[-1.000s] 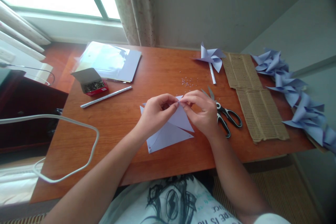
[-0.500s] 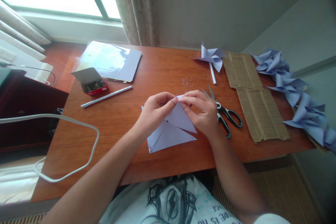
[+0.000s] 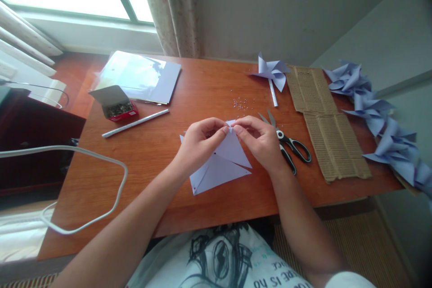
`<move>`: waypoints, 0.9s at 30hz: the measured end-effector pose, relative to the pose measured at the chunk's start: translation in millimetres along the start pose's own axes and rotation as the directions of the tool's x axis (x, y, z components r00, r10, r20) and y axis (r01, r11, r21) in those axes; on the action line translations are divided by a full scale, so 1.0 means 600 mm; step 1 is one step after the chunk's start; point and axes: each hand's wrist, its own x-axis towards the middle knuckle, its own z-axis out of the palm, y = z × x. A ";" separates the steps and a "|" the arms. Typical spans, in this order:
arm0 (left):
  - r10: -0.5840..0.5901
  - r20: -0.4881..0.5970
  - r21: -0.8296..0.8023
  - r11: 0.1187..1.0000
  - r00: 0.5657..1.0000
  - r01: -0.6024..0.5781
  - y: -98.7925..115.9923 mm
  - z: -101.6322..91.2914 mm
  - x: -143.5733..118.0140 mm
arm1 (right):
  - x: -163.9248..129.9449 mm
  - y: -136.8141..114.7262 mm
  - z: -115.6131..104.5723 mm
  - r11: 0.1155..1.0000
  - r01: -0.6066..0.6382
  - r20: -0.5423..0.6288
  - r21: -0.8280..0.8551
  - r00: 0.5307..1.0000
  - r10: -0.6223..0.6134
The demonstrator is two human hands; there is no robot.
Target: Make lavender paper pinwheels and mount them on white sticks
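Note:
A white paper square [image 3: 219, 176] lies on the table before me, cut inward from its corners, with a dark dot at its middle and small marks near some corners. At its far edge my left hand [image 3: 204, 138] pinches the paper between thumb and forefinger. My right hand [image 3: 258, 137] is closed on the same edge, its fingertips almost meeting the left ones. Between the two thumbs a small bit of paper sticks up. Black-handled scissors [image 3: 286, 141] lie partly open just right of my right hand, partly hidden by it.
Beyond my hands lie tiny paper scraps [image 3: 240, 103] and a finished pinwheel [image 3: 271, 74]. Corrugated cardboard [image 3: 329, 121] and several more pinwheels [image 3: 393, 144] are at right. A red box [image 3: 123, 114], a rolled paper stick [image 3: 135, 123] and a plastic folder [image 3: 135, 76] sit at left, near a white cable [image 3: 124, 175].
My right hand's fingers have shifted slightly and straightened along the paper's far edge. The paper has moved a little, and the view has shifted slightly.

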 end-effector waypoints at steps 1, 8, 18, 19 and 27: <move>0.007 0.001 0.010 1.000 1.000 -0.007 -0.001 0.000 0.000 | 0.000 0.001 0.000 1.000 -0.021 0.010 0.011 1.000 0.021; 0.038 -0.001 0.071 0.997 0.999 -0.038 -0.007 0.001 0.000 | 0.000 -0.004 -0.001 0.998 -0.054 0.005 -0.010 0.999 0.054; 0.063 -0.003 0.120 0.991 0.998 -0.062 -0.007 0.000 0.002 | -0.001 -0.001 -0.001 0.999 -0.033 0.005 -0.017 0.999 0.033; 0.064 -0.004 0.123 0.990 0.998 -0.063 -0.006 0.000 0.002 | -0.001 -0.002 -0.001 0.999 -0.029 0.006 -0.017 1.000 0.029; 0.094 -0.019 0.150 0.985 0.995 -0.091 -0.008 -0.001 0.003 | -0.001 -0.001 -0.001 1.000 -0.017 0.017 -0.011 1.000 0.017</move>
